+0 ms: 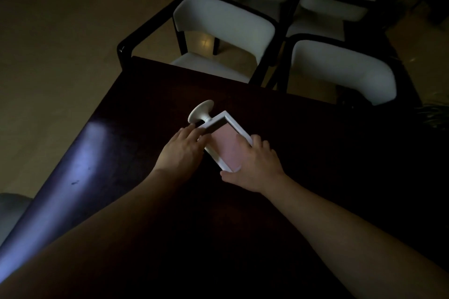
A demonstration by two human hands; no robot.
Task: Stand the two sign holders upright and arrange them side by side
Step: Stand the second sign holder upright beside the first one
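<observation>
- Light is low; the table (303,133) is dark wood with a pale glare patch on its left edge.
- One sign holder (220,137) shows: white frame, pink insert, short stem, round white base (199,111).
- The holder lies tilted near mid-table, base pointing away and to the left, base disc on edge. Frame's near corner points at me.
- My left hand (181,150) sits at the frame's left side, fingers stretched flat toward the stem, touching the frame edge. Not closed around anything.
- My right hand (252,165) clasps the frame's near right corner: fingers over the right edge, thumb (227,175) under the near corner.
- I cannot make out a second holder; it may be hidden under the first, I cannot tell.
- Beyond the far table edge stand chairs (223,24) with white cushions and dark frames.
- Beige floor (60,31) to the left.
</observation>
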